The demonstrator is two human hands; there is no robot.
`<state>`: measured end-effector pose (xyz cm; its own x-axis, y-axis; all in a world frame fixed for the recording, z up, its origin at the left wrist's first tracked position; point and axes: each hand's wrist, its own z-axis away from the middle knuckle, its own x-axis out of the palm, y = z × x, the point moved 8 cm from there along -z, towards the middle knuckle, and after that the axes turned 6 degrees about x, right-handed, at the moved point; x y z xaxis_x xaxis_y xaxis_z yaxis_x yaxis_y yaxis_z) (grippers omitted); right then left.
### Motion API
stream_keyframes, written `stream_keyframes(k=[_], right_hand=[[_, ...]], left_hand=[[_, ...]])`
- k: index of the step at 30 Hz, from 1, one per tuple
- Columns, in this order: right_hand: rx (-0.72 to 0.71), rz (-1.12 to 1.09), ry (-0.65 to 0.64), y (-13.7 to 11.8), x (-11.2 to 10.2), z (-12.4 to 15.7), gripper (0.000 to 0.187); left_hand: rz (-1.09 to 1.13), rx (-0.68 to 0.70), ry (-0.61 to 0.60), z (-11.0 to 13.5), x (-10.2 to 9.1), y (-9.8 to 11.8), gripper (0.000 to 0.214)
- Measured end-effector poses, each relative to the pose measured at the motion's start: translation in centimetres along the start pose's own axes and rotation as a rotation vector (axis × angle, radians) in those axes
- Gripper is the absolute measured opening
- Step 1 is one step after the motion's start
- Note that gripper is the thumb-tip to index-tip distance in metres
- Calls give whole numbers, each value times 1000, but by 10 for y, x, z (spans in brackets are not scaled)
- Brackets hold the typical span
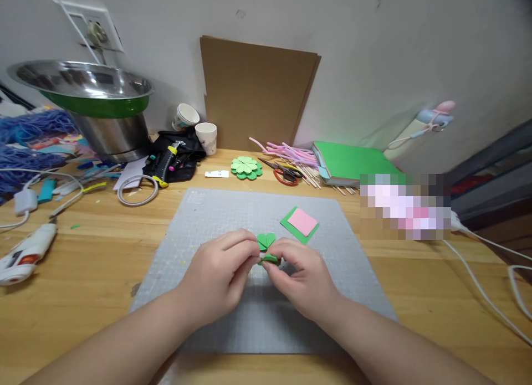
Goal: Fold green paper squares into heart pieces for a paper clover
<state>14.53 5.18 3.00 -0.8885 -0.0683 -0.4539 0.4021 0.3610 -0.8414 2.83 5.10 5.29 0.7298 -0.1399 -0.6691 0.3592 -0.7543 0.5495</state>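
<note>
Work looks partway along: one green heart-shaped leaf (266, 241) lies flat on the grey mat (208, 219), seemingly finished, while one folded green piece (271, 258) is between the two hands just in front of it, its shaping apparently not yet complete. The left hand (224, 266) has its grip closed at the left end of that piece, as far as the overlapping fingers show, and the right hand (305, 274) has its grip clamped on the other end, thumb below and finger above. Behind the leaf, to the right, one pink square (303, 222) lies on a green square (286, 221); both look flat and unworked, though whether either hides more sheets cannot be told. Beyond the mat, at least two clover shapes are stacked and look done, a lighter clover (244, 165) over a darker clover (255, 175). Further counts on the wooden counter (83, 318): two paper cups, one standing (206, 138) and one tipped (187, 115); one metal bowl (83, 83); one white cable loop (138, 190); and at least one pair of scissors (286, 176). The pink stems (291, 152) and wooden sticks (310, 174) overlap too much to count.
</note>
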Motion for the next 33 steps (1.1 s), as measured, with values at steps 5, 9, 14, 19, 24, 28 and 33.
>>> stream_keyframes(k=[5,9,14,19,24,28,33], right_hand=[[63,-9,14,3,-1,1,10],[84,29,-12,6,2,0,11],[56,98,-62,5,8,3,13],[119,65,-63,11,11,2,12],[441,-232,-126,38,16,2,18],[568,-408,-160,45,22,4,24],[523,-339,-204,42,24,5,21]], left_hand=[[105,-65,51,0,-1,-4,12],[112,-112,136,0,-4,-12,11],[97,-71,92,-2,4,-7,9],[307,-331,69,2,20,-24,12],[480,-503,140,6,22,-43,21],[616,-593,124,9,28,-52,29],[662,-635,57,11,36,-56,23]])
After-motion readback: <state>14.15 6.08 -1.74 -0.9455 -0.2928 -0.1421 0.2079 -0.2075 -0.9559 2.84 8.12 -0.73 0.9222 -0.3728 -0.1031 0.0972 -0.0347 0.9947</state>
